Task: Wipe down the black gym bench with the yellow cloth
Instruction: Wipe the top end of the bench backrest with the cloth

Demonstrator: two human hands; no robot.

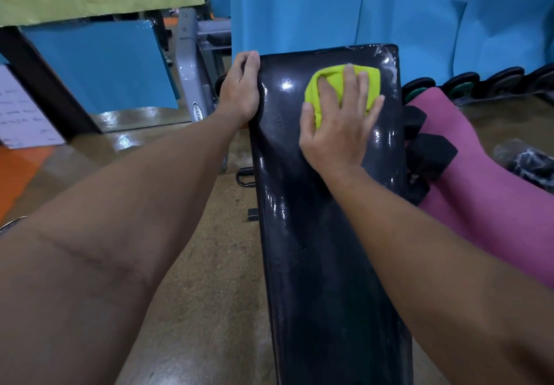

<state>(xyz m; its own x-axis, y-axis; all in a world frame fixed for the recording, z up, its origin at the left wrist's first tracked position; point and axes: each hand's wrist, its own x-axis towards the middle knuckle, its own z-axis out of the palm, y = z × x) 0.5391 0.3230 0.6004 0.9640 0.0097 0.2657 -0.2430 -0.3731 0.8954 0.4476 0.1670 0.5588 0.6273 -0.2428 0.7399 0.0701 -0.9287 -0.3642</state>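
The black gym bench [323, 234] runs lengthwise from the bottom of the view to the upper middle, its glossy pad wet and shiny. The yellow cloth [326, 85] lies bunched on the pad near its far end. My right hand [338, 124] presses flat on the cloth with fingers spread, covering its lower half. My left hand [239, 91] grips the bench's left edge near the far corner, fingers curled over the side.
A pink mat [485, 193] lies to the right of the bench, with black dumbbells [428, 151] beside it and more along the far right. A grey machine frame [192, 64] stands to the left. Blue panels cover the back. The floor is brown.
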